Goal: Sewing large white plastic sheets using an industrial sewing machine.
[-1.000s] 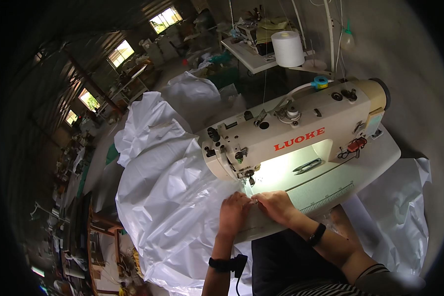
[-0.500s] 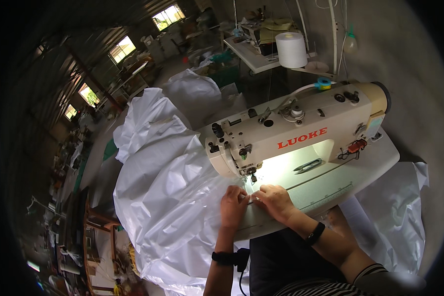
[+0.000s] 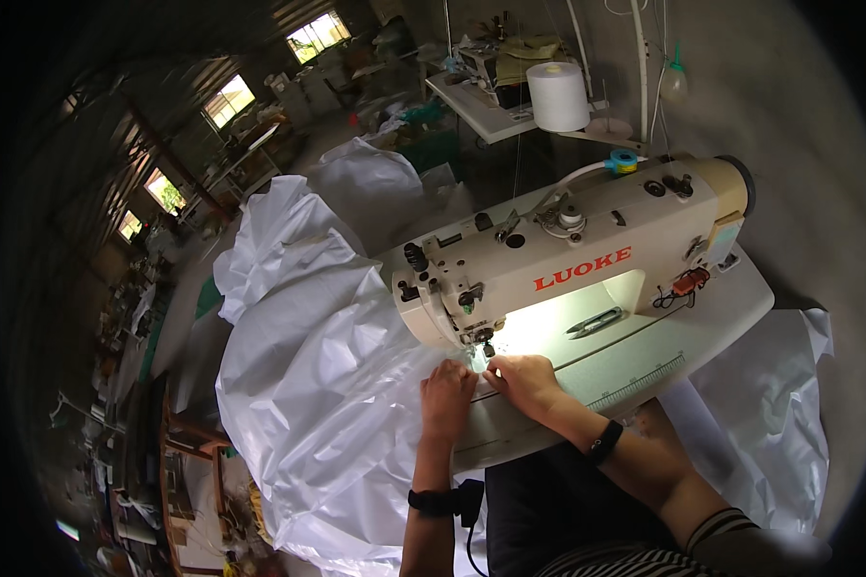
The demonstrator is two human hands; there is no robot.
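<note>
A white sewing machine (image 3: pixel 573 258) stands before me, its lamp lighting the needle area (image 3: pixel 488 348). Just in front of the needle, my left hand (image 3: pixel 446 399) is closed on the edge of a shiny white plastic-like sheet (image 3: pixel 303 385), its fingertips bent in. Close beside it on the right, my right hand (image 3: pixel 527 383) pinches the same edge between thumb and fingers. The held edge is mostly covered by the fingers. The sheet spreads in loose folds to the left of the machine. Thread snips (image 3: pixel 595 323) lie on the machine bed, under the arm.
A cone of white thread (image 3: pixel 558 98) stands behind the machine. Another piece of white sheeting (image 3: pixel 765 423) hangs at the right, below the table edge. A cluttered side table (image 3: pixel 481 108) is at the back, and a wooden frame (image 3: pixel 191 440) stands at lower left.
Both hands have moved slightly forward, nearer the needle, and my right hand's fingers have drawn closer to the left's. The whole view has shifted a little.
</note>
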